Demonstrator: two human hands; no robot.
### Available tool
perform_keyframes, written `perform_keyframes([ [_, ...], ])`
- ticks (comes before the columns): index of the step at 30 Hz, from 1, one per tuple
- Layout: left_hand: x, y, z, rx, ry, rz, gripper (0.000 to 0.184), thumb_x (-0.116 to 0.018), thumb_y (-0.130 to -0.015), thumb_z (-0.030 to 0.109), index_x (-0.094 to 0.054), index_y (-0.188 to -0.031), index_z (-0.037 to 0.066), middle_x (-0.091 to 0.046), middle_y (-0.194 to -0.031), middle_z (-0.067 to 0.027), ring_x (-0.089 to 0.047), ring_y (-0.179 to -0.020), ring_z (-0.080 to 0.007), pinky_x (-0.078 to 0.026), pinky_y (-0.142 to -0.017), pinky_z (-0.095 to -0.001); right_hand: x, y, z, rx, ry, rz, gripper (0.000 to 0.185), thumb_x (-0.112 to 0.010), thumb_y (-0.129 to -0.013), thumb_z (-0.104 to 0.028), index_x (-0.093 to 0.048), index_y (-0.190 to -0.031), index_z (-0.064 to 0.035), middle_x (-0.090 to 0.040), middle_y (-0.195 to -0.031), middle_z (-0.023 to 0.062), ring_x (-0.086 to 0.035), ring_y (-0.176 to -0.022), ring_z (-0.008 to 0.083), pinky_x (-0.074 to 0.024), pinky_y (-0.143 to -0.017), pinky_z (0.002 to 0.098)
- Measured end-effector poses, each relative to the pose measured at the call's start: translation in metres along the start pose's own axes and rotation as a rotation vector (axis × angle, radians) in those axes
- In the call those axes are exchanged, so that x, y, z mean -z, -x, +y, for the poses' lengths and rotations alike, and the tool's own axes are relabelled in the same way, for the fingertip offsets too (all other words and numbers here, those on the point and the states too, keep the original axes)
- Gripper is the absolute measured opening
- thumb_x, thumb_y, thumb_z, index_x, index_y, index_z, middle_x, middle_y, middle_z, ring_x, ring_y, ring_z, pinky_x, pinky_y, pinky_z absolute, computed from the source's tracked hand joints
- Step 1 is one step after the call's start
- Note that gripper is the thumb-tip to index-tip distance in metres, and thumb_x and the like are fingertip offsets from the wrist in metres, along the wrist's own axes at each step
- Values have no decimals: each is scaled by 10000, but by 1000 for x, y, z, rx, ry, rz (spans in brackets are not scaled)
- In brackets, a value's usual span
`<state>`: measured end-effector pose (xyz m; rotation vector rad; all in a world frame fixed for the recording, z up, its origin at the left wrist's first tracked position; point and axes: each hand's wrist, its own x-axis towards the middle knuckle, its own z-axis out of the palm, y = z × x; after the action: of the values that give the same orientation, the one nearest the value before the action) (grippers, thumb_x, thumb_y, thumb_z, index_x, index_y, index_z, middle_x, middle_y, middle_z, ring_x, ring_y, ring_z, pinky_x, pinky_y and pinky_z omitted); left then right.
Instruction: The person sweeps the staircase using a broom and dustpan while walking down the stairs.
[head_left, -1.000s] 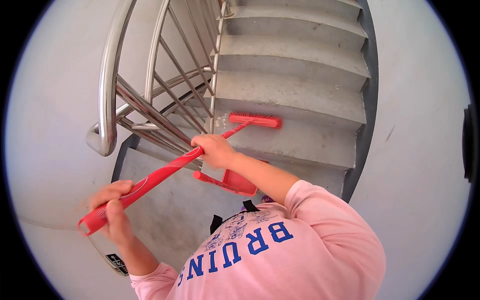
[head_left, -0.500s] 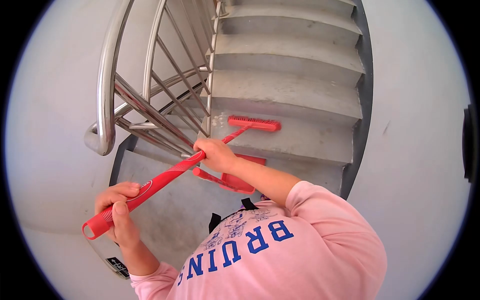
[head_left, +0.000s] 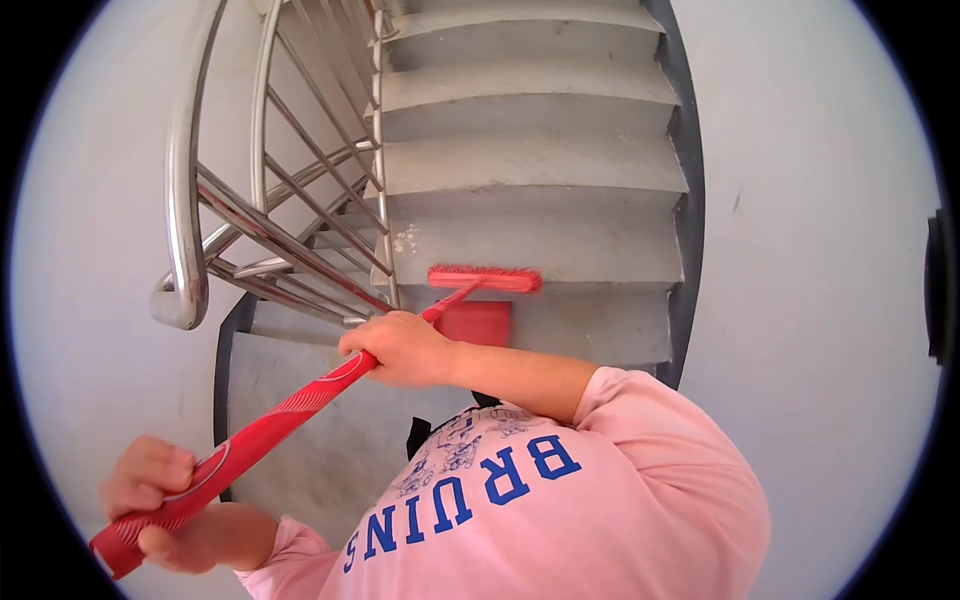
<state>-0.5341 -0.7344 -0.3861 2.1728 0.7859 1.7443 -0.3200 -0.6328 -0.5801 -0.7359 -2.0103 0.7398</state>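
Red broom (head_left: 290, 410) slanting across grey concrete stairs (head_left: 540, 155), flanked by a steel railing (head_left: 182, 200). Broom head (head_left: 485, 280) at the front edge of a step, bristle side toward the flight above. Red dustpan (head_left: 478, 322) just below the head, partly hidden; contact between the two, cannot tell. Right hand (head_left: 402, 348) wrapped firmly round the handle partway along; left hand (head_left: 165, 500) curled round it near the butt end. Pale specks (head_left: 406, 240) on the step, close to the railing.

Upper garment: pink shirt (head_left: 620, 500); sleeves (head_left: 645, 415) end short of the wrists. Chest marking: blue block lettering (head_left: 460, 503), "BRUINS". Below the lettering: blue outline drawings (head_left: 460, 453), then two black strips (head_left: 418, 437).
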Motion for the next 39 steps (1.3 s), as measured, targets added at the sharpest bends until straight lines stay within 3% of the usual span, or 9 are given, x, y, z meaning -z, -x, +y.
perform_keyframes([
  [4,32,-15,17,-114,95,35,329,-508,-858,353,-427,-837,35,-390,-664,-70,-384,-594,-188,-257,-587,-365,5,20,-33,113,43,91,176,-669,-708,-166,-569,-840,-108,-589,-705,59,-582,-686,271,-431,-613,387],
  [5,17,-28,28,-206,313,-272,353,-493,-916,271,-488,-1197,57,-598,-955,-136,-579,-773,-251,-440,-606,-360,10,29,-41,86,128,59,191,-678,-704,-201,-574,-836,-110,-573,-687,46,-569,-667,254,-421,-617,370],
  [8,17,-33,28,-209,490,-329,372,-472,-930,285,-480,-1223,57,-601,-997,-146,-594,-815,-255,-474,-631,-362,24,61,-59,40,190,99,200,-687,-700,-218,-581,-832,-111,-562,-673,40,-565,-658,249,-416,-609,368],
  [15,-52,-3,2,106,575,-234,223,-564,-854,211,-428,-907,43,-508,-842,-112,-480,-647,-195,-384,-655,-301,57,161,-54,-167,312,251,206,-698,-696,-227,-597,-832,-110,-580,-717,49,-581,-715,248,-423,-636,369],
  [18,-120,13,-7,346,672,-365,206,-565,-829,88,-425,-971,38,-494,-840,-92,-553,-847,-248,-439,-812,-370,70,205,-30,-386,367,278,170,-679,-700,-203,-592,-811,-109,-597,-760,51,-587,-767,252,-428,-663,391],
  [20,-163,27,-24,385,718,-390,240,-595,-818,65,-434,-994,37,-576,-892,-134,-603,-882,-289,-487,-817,-405,78,233,-6,-493,422,331,149,-675,-700,-171,-592,-808,-113,-589,-769,53,-580,-774,255,-424,-671,393],
  [27,-284,85,-58,631,856,-432,192,-570,-832,-10,-466,-973,69,-643,-984,-177,-603,-998,-288,-447,-891,-415,105,306,77,-681,687,618,169,-688,-672,-104,-583,-805,-108,-550,-785,54,-546,-797,271,-418,-699,402],
  [31,-290,82,-51,737,783,-353,156,-544,-856,13,-463,-970,81,-643,-999,-174,-592,-1019,-275,-399,-931,-399,102,308,101,-745,588,639,143,-672,-688,-87,-586,-801,-106,-567,-794,59,-551,-800,281,-423,-702,409],
  [39,-263,105,-42,836,623,-297,148,-536,-864,32,-456,-982,74,-620,-1045,-177,-578,-1048,-299,-436,-916,-406,73,306,110,-836,482,512,87,-645,-729,-111,-599,-803,-115,-595,-784,75,-562,-799,295,-425,-736,425],
])
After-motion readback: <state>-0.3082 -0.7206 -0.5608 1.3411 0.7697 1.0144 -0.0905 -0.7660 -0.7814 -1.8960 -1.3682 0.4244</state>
